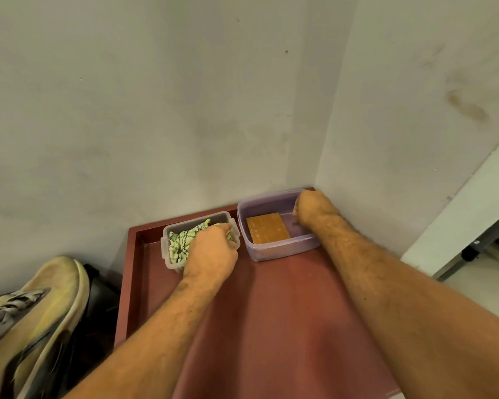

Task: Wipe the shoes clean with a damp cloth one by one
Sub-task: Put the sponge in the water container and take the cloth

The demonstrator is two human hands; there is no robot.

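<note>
A worn yellow-and-grey shoe (38,318) lies at the lower left, beside the red tray (133,283). A green-and-white patterned cloth (179,243) is bunched in a small clear container (167,254) at the tray's far end. My left hand (211,249) reaches into that container and grips the cloth. To its right stands a purple plastic tub (271,251) with an orange-brown block (267,227) inside. My right hand (310,210) is inside the tub's far right corner with its fingers curled. Nothing shows in that hand.
The tray sits in a corner between two pale walls (185,110). A dark object (98,289) lies between the shoe and the tray. A white panel (458,220) and pale floor show at the right.
</note>
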